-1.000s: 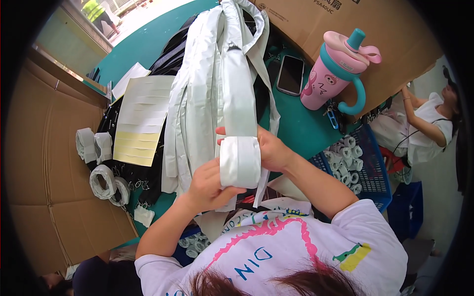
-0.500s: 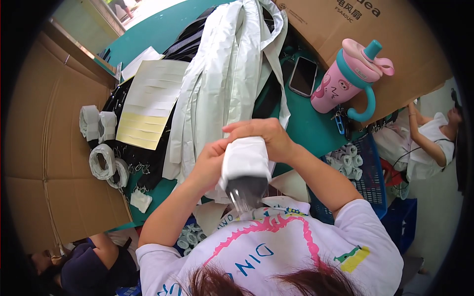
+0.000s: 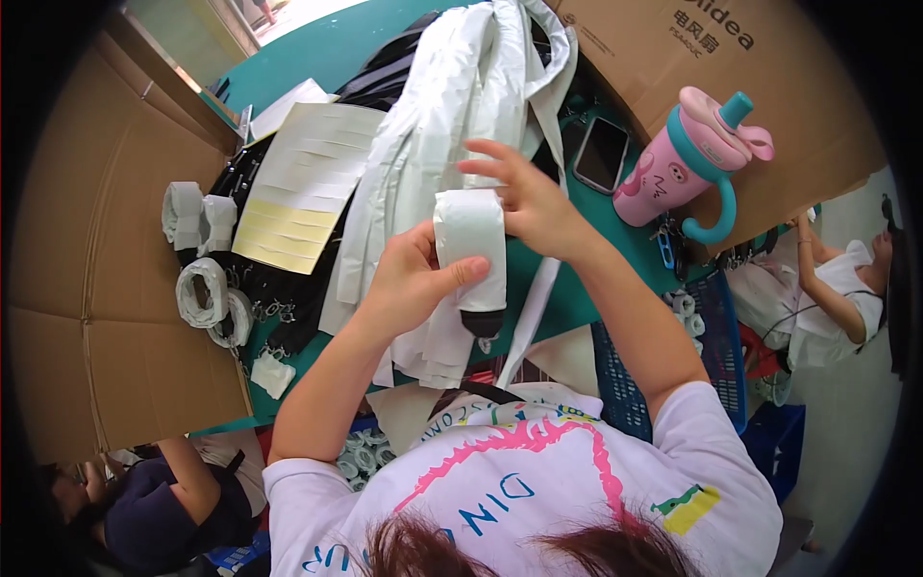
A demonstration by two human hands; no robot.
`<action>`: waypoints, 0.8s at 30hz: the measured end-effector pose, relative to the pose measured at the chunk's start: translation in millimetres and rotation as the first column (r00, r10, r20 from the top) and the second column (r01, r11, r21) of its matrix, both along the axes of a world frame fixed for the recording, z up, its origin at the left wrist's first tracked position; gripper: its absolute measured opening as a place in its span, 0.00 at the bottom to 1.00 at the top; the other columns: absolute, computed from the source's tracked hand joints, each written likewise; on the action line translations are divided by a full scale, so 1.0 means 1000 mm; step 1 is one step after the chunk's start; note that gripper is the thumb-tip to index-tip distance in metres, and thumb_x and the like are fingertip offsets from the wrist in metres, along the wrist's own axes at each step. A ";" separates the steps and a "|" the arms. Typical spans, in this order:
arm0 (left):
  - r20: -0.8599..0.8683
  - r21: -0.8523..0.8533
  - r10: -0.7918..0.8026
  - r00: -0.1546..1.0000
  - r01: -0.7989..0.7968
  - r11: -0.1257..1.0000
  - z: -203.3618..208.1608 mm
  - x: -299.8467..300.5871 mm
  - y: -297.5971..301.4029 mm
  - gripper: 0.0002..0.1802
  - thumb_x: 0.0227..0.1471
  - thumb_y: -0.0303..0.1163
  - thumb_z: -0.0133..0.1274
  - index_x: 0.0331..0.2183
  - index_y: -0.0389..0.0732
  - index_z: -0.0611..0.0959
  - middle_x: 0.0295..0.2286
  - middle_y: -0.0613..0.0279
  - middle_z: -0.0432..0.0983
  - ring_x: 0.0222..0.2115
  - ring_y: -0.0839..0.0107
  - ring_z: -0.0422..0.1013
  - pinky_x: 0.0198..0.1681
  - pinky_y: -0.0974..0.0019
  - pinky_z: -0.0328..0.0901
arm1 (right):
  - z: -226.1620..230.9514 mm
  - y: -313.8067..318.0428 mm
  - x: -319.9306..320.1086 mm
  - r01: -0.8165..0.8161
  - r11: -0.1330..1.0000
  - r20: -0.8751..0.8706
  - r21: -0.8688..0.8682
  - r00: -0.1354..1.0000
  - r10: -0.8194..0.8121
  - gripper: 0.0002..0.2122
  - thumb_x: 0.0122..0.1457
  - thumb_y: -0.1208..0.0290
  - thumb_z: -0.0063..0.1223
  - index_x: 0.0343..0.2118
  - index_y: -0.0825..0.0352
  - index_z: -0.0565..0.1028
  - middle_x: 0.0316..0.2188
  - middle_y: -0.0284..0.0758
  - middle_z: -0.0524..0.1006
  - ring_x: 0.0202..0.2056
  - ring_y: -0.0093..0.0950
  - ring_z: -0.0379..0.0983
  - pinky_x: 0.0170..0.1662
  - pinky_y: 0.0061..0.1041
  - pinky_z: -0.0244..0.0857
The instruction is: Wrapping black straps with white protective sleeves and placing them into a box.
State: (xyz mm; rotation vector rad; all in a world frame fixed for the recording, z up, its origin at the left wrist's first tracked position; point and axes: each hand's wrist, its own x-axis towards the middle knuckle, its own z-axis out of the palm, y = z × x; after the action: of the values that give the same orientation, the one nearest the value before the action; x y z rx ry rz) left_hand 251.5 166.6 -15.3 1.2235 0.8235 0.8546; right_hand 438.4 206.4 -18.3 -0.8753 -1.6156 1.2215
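My left hand (image 3: 418,284) is closed around a flat roll wrapped in white film (image 3: 471,226), its thumb pressed across the front. A black end (image 3: 483,322) pokes out at the bottom of the roll. At the roll's upper right is my right hand (image 3: 529,202), its fingers spread and slightly blurred; whether it touches the roll I cannot tell. Behind both hands a thick bundle of long white film strips (image 3: 452,96) lies over black straps. A slit sheet, white and yellow (image 3: 308,183), rests left of the bundle.
Finished-looking white rolls (image 3: 202,293) with metal clips lie at the left beside a cardboard box (image 3: 115,260). On the right are a phone (image 3: 601,154), a pink tumbler (image 3: 678,163) and a blue basket (image 3: 716,337) with white rolls. Other people sit at both sides.
My right hand has come off the roll's top and spread its fingers. The roll has swung more upright, away from my chest, with my left thumb now across its front.
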 end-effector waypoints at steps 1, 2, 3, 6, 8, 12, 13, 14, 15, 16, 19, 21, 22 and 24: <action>-0.004 0.008 0.015 1.000 -0.015 1.000 0.000 -0.004 0.002 0.19 0.46 0.29 0.59 0.40 0.33 0.74 0.33 0.63 0.75 0.32 0.79 0.71 0.36 0.74 0.66 | -0.004 0.004 0.004 -0.010 0.990 -0.092 -0.144 0.996 -0.003 0.25 0.51 0.78 0.53 0.53 0.66 0.60 0.53 0.40 0.64 0.50 0.28 0.65 0.51 0.26 0.60; 0.060 0.008 0.101 0.993 -0.101 0.995 -0.001 -0.007 0.005 0.18 0.46 0.29 0.59 0.40 0.33 0.74 0.33 0.62 0.75 0.32 0.78 0.71 0.36 0.74 0.66 | -0.012 -0.001 0.007 -0.004 0.988 -0.179 -0.157 0.984 -0.025 0.22 0.54 0.73 0.52 0.51 0.69 0.60 0.56 0.39 0.59 0.54 0.30 0.59 0.54 0.30 0.56; 0.122 -0.002 0.195 0.973 -0.197 0.980 -0.002 -0.010 0.004 0.18 0.46 0.28 0.58 0.40 0.33 0.74 0.33 0.62 0.76 0.32 0.78 0.71 0.36 0.74 0.66 | -0.016 -0.012 0.003 -0.008 0.985 -0.205 -0.175 0.978 -0.028 0.21 0.55 0.69 0.51 0.50 0.70 0.61 0.56 0.39 0.58 0.54 0.30 0.59 0.55 0.30 0.55; 0.246 -0.013 0.320 0.915 -0.327 0.945 0.001 -0.006 0.000 0.15 0.47 0.27 0.57 0.38 0.34 0.75 0.33 0.62 0.76 0.32 0.78 0.71 0.35 0.75 0.66 | -0.015 -0.043 -0.024 0.035 0.998 0.094 0.047 0.995 -0.040 0.22 0.57 0.61 0.49 0.49 0.72 0.64 0.58 0.42 0.56 0.55 0.31 0.58 0.56 0.27 0.52; 0.320 -0.040 0.385 0.866 -0.394 0.918 0.010 0.004 -0.008 0.14 0.48 0.28 0.57 0.38 0.34 0.75 0.33 0.63 0.76 0.32 0.79 0.71 0.35 0.75 0.65 | -0.016 -0.053 -0.043 0.169 0.956 0.185 0.241 0.959 -0.216 0.23 0.58 0.61 0.48 0.49 0.75 0.65 0.58 0.46 0.56 0.56 0.33 0.57 0.56 0.27 0.52; 0.365 -0.023 0.417 0.833 -0.440 0.898 0.015 -0.005 -0.007 0.15 0.49 0.30 0.57 0.38 0.34 0.76 0.32 0.62 0.76 0.31 0.79 0.70 0.34 0.75 0.65 | -0.014 -0.051 -0.061 0.184 0.979 0.077 0.085 0.979 -0.191 0.23 0.59 0.61 0.46 0.50 0.75 0.64 0.58 0.46 0.56 0.55 0.33 0.59 0.56 0.28 0.51; 0.311 0.026 0.394 0.865 -0.422 0.906 0.016 -0.011 -0.002 0.15 0.49 0.31 0.56 0.38 0.33 0.77 0.32 0.62 0.76 0.31 0.79 0.70 0.35 0.76 0.65 | -0.021 -0.046 -0.060 0.191 0.980 0.070 0.058 0.978 -0.194 0.23 0.60 0.61 0.45 0.51 0.74 0.64 0.53 0.42 0.63 0.51 0.30 0.62 0.54 0.26 0.54; 0.238 0.104 0.337 0.911 -0.368 0.924 0.013 -0.024 0.006 0.14 0.50 0.32 0.55 0.38 0.33 0.77 0.33 0.63 0.76 0.31 0.79 0.70 0.35 0.76 0.65 | -0.025 -0.043 -0.059 0.198 0.980 0.064 0.031 0.978 -0.200 0.22 0.61 0.60 0.44 0.52 0.73 0.63 0.48 0.38 0.69 0.48 0.28 0.66 0.51 0.23 0.57; 0.161 0.173 0.276 0.947 -0.303 0.937 0.007 -0.042 0.019 0.14 0.51 0.32 0.54 0.38 0.33 0.78 0.33 0.63 0.76 0.31 0.80 0.70 0.35 0.76 0.65 | -0.027 -0.040 -0.057 0.209 0.972 -0.060 -0.108 0.974 -0.216 0.20 0.61 0.61 0.43 0.50 0.72 0.64 0.45 0.36 0.71 0.46 0.25 0.67 0.50 0.23 0.58; 0.047 0.311 0.336 0.941 -0.333 0.890 0.003 -0.065 0.039 0.13 0.53 0.32 0.51 0.38 0.34 0.80 0.34 0.63 0.77 0.31 0.80 0.70 0.36 0.75 0.65 | -0.027 -0.038 -0.055 0.198 0.949 -0.182 -0.243 0.952 -0.246 0.19 0.61 0.62 0.43 0.49 0.71 0.65 0.43 0.34 0.72 0.44 0.23 0.68 0.48 0.22 0.60; -0.437 0.728 0.627 0.645 -0.156 0.668 0.000 -0.162 0.082 0.11 0.53 0.33 0.50 0.36 0.38 0.81 0.31 0.58 0.78 0.30 0.71 0.73 0.35 0.71 0.64 | -0.021 -0.029 -0.045 0.155 0.928 -0.346 -0.338 0.897 -0.276 0.18 0.63 0.62 0.38 0.50 0.71 0.64 0.43 0.34 0.72 0.43 0.23 0.69 0.45 0.23 0.64; -0.547 0.717 0.605 0.578 -0.050 0.696 -0.010 -0.203 0.100 0.10 0.52 0.30 0.51 0.36 0.37 0.80 0.32 0.56 0.77 0.32 0.65 0.73 0.36 0.69 0.65 | -0.010 -0.022 -0.051 0.145 0.930 -0.358 -0.337 0.894 -0.269 0.19 0.64 0.61 0.36 0.51 0.71 0.62 0.44 0.35 0.71 0.44 0.24 0.69 0.45 0.26 0.65; -0.618 0.693 0.512 0.597 0.105 0.714 -0.013 -0.211 0.107 0.10 0.52 0.29 0.50 0.36 0.37 0.80 0.33 0.56 0.77 0.33 0.64 0.72 0.37 0.68 0.65 | 0.000 -0.019 -0.056 0.107 0.932 -0.407 -0.345 0.878 -0.252 0.19 0.64 0.61 0.36 0.51 0.71 0.62 0.45 0.36 0.71 0.44 0.25 0.69 0.47 0.27 0.65; -0.704 0.667 0.389 0.594 0.364 0.650 -0.022 -0.214 0.118 0.09 0.50 0.26 0.50 0.35 0.37 0.79 0.35 0.56 0.75 0.37 0.60 0.70 0.40 0.64 0.64 | 0.007 -0.012 -0.067 0.075 0.934 -0.453 -0.348 0.859 -0.238 0.19 0.64 0.61 0.36 0.51 0.71 0.62 0.45 0.36 0.70 0.45 0.26 0.69 0.48 0.28 0.65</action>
State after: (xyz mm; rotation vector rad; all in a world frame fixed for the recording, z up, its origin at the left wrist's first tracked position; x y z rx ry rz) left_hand 37.3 284.3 -36.9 2.5286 1.2517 0.6165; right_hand 371.9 194.8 -11.5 -0.7920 -0.9332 1.4685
